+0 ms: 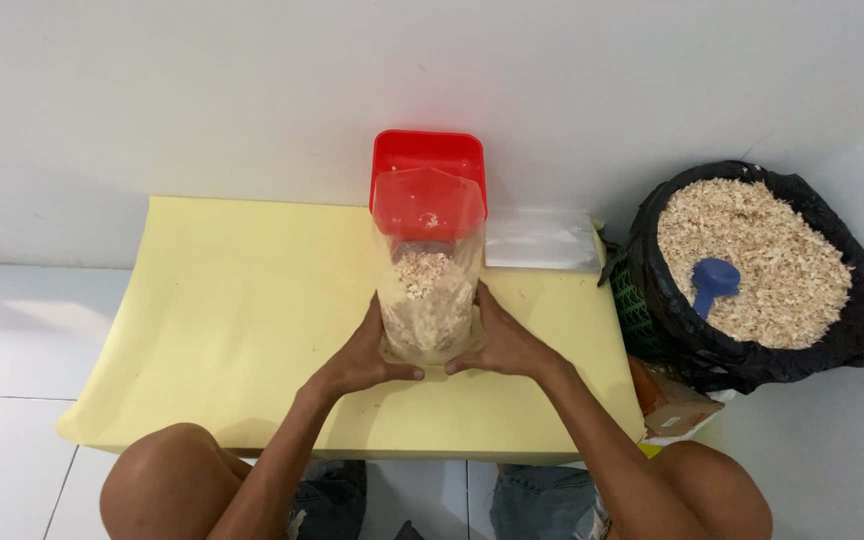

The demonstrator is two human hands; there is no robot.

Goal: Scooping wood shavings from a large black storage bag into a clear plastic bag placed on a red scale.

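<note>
Two hands on one bag here, so we've got it braced from both sides. Our left hand [367, 355] wraps the left side of the clear plastic bag [425, 300], fingers curled partway round it with the thumb across the bottom front. Our right hand [500, 345] mirrors that on the right side. Neither is fully closed, more of a cupping hold that looks meant to keep the bag standing upright on the yellow sheet [242, 310]. It's partly filled with wood shavings [420, 272]. Right behind it sits a red tub [428, 160], touching the bag's open top. Off to the right, well apart, a black-lined basket [857, 330] holds more shavings with a blue scoop [714, 282] stuck in.
</note>
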